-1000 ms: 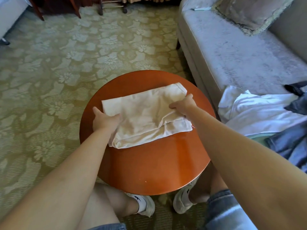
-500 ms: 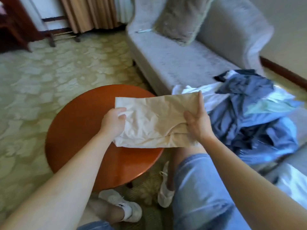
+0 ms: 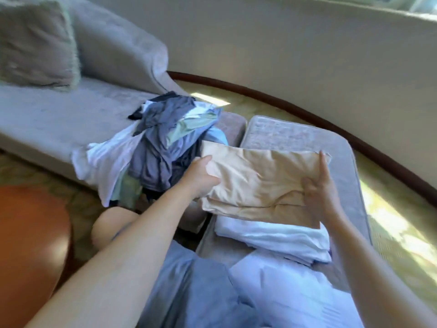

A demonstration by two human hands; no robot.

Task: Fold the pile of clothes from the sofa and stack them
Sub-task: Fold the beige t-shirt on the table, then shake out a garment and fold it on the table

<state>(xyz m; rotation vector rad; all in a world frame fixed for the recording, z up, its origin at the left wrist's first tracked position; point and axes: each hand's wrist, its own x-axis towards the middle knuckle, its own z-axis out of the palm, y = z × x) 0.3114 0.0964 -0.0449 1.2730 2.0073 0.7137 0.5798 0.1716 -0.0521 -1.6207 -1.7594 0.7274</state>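
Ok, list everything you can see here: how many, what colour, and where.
folded garment: one, beige, held over the white stack
white stack: one, white, folded, on the seat cushion, right
unfolded pile: one heap, grey, white, blue, green, on the sofa's end
sofa: one, grey, upper left
pillow: one, grey-green, on the sofa, far left
seat cushion: one, grey, right
round table: one, orange-brown, lower left
carpet: one, pale green, floor at right
left hand: one, grips the garment's left side
right hand: one, holds the garment's right edge

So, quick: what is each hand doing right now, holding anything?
Left hand: grips the left edge of the folded beige cloth garment.
Right hand: pinches the same garment's right edge.
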